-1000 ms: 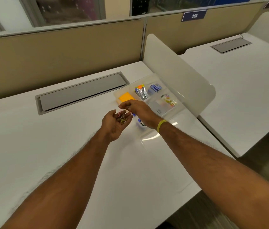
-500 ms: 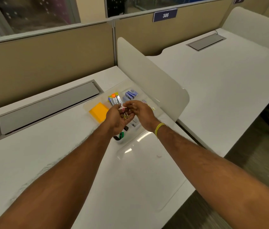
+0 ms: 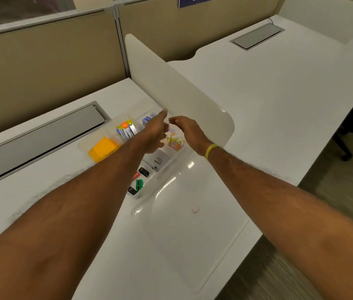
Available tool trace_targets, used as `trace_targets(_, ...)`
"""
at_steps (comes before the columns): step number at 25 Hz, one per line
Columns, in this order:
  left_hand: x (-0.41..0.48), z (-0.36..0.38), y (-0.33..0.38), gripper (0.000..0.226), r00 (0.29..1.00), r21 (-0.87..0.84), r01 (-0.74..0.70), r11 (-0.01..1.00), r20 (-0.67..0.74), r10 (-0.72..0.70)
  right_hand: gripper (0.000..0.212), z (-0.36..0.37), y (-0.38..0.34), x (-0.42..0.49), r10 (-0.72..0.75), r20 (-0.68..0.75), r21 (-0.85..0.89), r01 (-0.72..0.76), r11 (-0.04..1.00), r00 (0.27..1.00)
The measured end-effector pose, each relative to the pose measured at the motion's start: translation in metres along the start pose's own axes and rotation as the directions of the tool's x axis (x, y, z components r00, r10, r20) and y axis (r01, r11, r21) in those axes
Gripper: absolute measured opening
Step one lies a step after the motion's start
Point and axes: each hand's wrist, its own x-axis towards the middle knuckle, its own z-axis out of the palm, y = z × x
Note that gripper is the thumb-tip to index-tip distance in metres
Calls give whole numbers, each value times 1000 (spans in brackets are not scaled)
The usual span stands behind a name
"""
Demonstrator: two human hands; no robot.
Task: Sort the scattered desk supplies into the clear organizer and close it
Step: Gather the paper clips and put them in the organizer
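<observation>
The clear organizer lies open on the white desk beside the divider, with its lid flat on the desk nearer me. Its compartments hold yellow sticky notes, markers, blue boxes, a white box, sharpeners and coloured paper clips. My left hand is tilted over the clip compartment with its fingers straight. My right hand hovers just to its right, fingers loosely curved. A pink clip shows between the two hands.
A white curved divider stands right behind the organizer. A grey cable hatch is set into the desk at the left. A small pink disc lies on the lid. The desk edge drops off at the right.
Both hands moved from in front of the organizer to over its clip compartment. The clips that lay in my left palm now lie in the compartment, and the left hand has tipped over.
</observation>
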Motion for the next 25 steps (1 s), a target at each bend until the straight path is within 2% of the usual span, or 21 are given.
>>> trace_targets(2,2,-4,3,75,997,229,-74,971,-21,81,36,-7,5,5,-13,-17,-154,10,988,1000)
trace_targets(5,0,-18,5,72,968,442,-215,871,-23,251,34,-12,13,4,13,-36,-187,-20,982,999)
trace_targets(8,-8,-37,-2,63,949,474,-299,828,59,309,33,-12,17,0,22,-29,-204,-27,979,999)
trace_targets(12,-32,-63,-19,57,927,530,-351,772,81,366,31,-1,15,-9,38,13,-195,-34,980,999)
trace_targets(14,-45,-78,-31,55,908,638,-346,688,44,416,30,6,15,-15,-11,39,-276,21,961,999)
trace_targets(16,-58,-94,-43,51,867,717,-306,626,-61,494,28,15,16,-22,-65,87,-366,93,926,994)
trace_targets(19,-75,-115,-64,49,809,626,-281,728,-254,530,23,32,18,-31,-85,157,-471,150,869,984)
trace_targets(22,-92,-130,-87,49,793,509,-243,826,-386,471,22,53,18,-38,-99,203,-556,198,807,974)
trace_targets(25,-107,-138,-111,49,797,468,-194,862,-437,416,19,76,16,-37,-143,275,-695,299,654,951)
